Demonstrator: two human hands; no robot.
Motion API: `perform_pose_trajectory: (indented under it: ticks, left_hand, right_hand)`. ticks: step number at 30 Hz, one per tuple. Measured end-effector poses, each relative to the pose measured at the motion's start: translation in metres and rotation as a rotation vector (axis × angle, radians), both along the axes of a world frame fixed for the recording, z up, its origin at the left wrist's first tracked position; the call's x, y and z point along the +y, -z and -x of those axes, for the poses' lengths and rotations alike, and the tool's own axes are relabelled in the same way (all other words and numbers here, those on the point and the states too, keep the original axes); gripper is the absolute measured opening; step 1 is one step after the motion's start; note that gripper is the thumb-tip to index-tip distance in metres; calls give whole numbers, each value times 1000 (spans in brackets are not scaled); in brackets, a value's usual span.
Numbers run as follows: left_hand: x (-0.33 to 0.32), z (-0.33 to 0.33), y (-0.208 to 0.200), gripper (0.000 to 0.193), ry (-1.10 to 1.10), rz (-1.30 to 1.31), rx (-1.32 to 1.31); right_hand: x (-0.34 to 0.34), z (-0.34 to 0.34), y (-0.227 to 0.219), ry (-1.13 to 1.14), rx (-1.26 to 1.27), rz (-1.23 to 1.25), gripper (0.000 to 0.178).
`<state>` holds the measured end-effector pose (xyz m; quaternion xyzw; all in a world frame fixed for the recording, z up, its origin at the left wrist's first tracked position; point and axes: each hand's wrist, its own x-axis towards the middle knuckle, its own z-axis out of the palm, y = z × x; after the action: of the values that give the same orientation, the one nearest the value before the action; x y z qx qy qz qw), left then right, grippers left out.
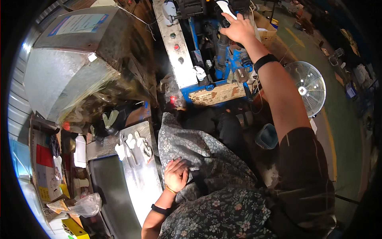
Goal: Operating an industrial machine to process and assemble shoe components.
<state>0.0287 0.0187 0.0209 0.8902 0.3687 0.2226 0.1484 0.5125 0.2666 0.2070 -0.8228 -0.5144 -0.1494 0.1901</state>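
Right hand (240,32): raised to the top of the view, at the lower end of a white strip (225,8) on the blue machine (235,57). Thumb set apart from the fingers, fingers partly spread, back of the hand upward. Cannot tell: pinching the white strip or only touching. Black wristband (265,61) around the right wrist; forearm passing over the machine's right side.

Left hand (176,175): resting on floral cloth (211,207) over the lap, well apart from the machine. Fingers close together, loosely bent, laid on the fabric. Yellow bracelet (171,189) and dark band (161,209) around the left wrist.

On the machine, left side: pale panel (183,51) with 1 red button (176,47) and dark knobs. Near the panel's lower end: crumpled white piece (199,73). Along the front: scuffed board (217,94).

Left of the lap: bench (141,187) with a bright metal top. Lying at its far end: white cloth pieces (143,144) and, between them, a long 2-legged tool (132,156).

Upper left: grey metal hood (55,67), plastic sheeting (85,93) hanging below. Right of the forearm: round fan (305,89). On the floor, near the fan: blue-grey bin (267,136). Behind the right hand: open carton (267,32).
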Motion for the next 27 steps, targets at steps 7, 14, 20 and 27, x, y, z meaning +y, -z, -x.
perform_pose_trajectory:
  ticks: [7, 14, 20, 27]
  left_hand:
    - [-5, 8, 10, 11, -121, -42, 29]
    - [-2, 7, 9, 12, -76, -41, 46]
    - [-3, 3, 3, 11, -82, -30, 34]
    - [-6, 11, 6, 10, -138, -34, 41]
  right_hand:
    - [-9, -2, -6, 7, 61, 55, 74]
    - [-12, 3, -10, -15, 59, 7, 72]
    - [-5, 0, -2, -16, 25, 4, 71]
    - [-14, 3, -6, -10, 41, 47, 71]
